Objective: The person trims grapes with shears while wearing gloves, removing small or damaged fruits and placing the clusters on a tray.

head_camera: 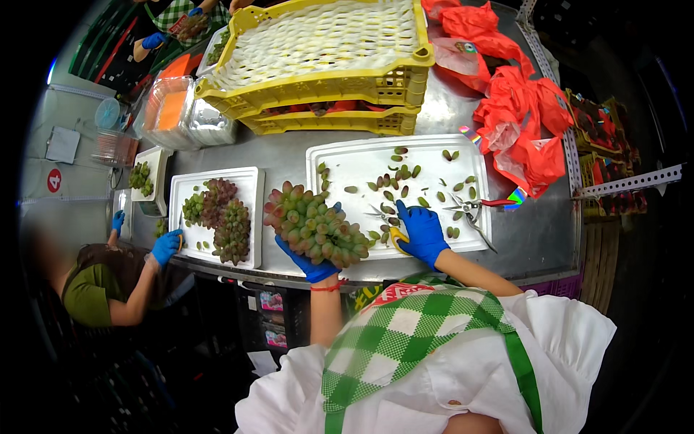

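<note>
A large bunch of green and pink grapes [317,225] rests on my left hand [308,265], which wears a blue glove and is mostly hidden below the fruit. My right hand [423,233], also gloved in blue, grips yellow-handled scissors [398,238]; their blades point left toward the bunch, apart from it. Under the scissors lies a white foam tray [347,157] with several loose grapes [404,172] scattered over it. Red-handled pruning shears [473,206] lie at the tray's right side.
Stacked yellow crates [336,87], the upper lined with white foam netting, stand behind the tray. Crumpled red wrapping [520,108] lies at the right. Left are another foam tray [255,217] with grape bunches and clear plastic boxes [168,108]. A co-worker's gloved hand [165,248] reaches to that tray.
</note>
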Demonstrator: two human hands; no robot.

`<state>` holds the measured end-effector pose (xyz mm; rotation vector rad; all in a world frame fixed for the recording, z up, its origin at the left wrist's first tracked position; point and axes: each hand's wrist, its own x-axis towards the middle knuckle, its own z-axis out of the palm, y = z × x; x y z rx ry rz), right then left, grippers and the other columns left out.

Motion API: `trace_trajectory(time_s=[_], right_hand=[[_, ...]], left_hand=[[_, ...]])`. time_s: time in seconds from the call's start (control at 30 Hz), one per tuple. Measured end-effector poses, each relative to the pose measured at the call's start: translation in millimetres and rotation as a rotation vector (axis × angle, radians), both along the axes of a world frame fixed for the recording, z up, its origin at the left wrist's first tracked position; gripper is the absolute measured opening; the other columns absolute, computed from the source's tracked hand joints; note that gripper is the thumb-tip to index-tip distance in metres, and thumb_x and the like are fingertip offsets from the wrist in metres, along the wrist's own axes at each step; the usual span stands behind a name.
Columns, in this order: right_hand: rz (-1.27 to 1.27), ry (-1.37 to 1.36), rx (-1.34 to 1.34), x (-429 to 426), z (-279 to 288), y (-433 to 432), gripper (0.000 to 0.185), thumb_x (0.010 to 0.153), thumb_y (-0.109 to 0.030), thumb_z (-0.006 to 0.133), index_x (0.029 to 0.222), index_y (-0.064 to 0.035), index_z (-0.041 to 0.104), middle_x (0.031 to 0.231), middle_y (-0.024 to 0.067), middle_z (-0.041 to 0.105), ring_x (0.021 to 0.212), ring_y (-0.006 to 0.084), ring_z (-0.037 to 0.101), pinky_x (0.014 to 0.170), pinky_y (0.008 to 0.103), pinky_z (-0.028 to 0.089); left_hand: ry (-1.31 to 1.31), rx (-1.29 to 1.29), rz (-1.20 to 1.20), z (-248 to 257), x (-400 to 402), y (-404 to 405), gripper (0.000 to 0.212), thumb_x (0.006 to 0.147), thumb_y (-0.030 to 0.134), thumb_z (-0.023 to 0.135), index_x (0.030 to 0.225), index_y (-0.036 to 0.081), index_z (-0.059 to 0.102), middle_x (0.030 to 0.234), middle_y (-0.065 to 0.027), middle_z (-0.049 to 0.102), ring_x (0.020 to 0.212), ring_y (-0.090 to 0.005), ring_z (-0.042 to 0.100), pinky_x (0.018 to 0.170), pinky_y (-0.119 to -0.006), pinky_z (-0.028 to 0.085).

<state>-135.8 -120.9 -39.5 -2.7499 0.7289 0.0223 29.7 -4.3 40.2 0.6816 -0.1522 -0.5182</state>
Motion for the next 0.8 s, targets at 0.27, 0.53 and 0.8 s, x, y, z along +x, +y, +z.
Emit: trace_trajectory(time_s=[0.27,0.53,0.8], right_hand=[[0.030,0.283,0.237,15,17,-22,0.065,0.056,-0.047,0.061,0.106,-0.0075,0.050,0.081,0.0133,0.055,0.076,0.0251,0.054,0.067,0.0347,0.040],[-0.276,-0.037,1.376,-3,9,-44,0.048,0.070,-0.026,0.064,0.109,-0.0028,0.047,0.090,0.0120,0.058,0.079,0.0160,0.056,0.065,0.0250,0.045],[0.007,-0.446,0.190,-3,76,-47,0.062,0.065,-0.021,0.060,0.121,-0.0086,0.035,0.090,0.0131,0.049,0.078,0.0265,0.048,0.070,0.0351,0.037]], left_hand=[[-0.005,0.006,0.028,3,5,2,0.047,0.086,0.040,0.027,0.122,0.010,0.029,0.126,-0.0056,0.032,0.109,-0.0211,0.037,0.091,-0.036,0.033],[-0.001,-0.040,-0.030,-6,5,12,0.048,0.086,0.040,0.025,0.124,0.012,0.027,0.125,-0.0055,0.032,0.111,-0.0225,0.036,0.087,-0.043,0.036],[0.014,0.076,0.007,6,2,8,0.052,0.083,0.047,0.025,0.124,0.015,0.028,0.119,-0.0053,0.038,0.097,-0.0238,0.047,0.079,-0.045,0.043]])
